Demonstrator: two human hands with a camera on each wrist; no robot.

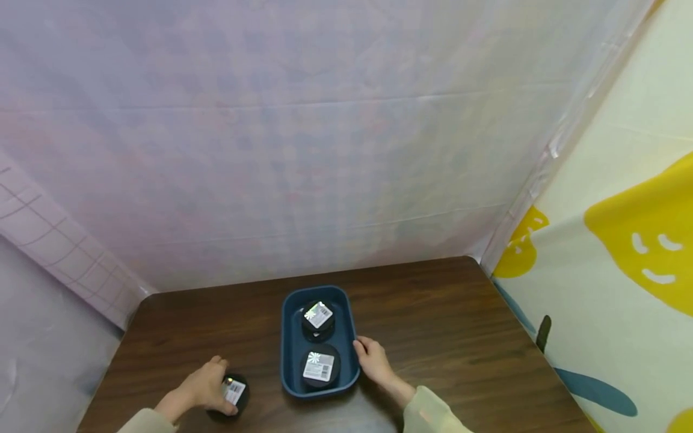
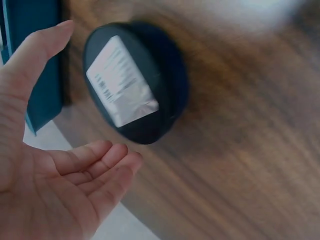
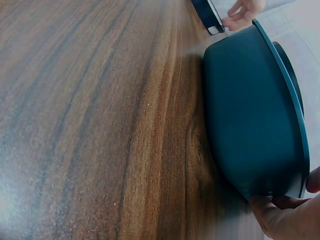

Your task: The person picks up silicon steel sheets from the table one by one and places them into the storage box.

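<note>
Where open left hand point(image 1: 203, 388) touches black jar point(image 1: 231, 397), label up; right hand point(image 1: 372, 361) gripping lengthwise tray point(image 1: 287, 361).

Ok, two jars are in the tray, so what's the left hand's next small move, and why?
Probably close the left hand around the loose jar: its fingers lie open beside it, not gripping, while the right hand steadies the tray holding two jars.
</note>
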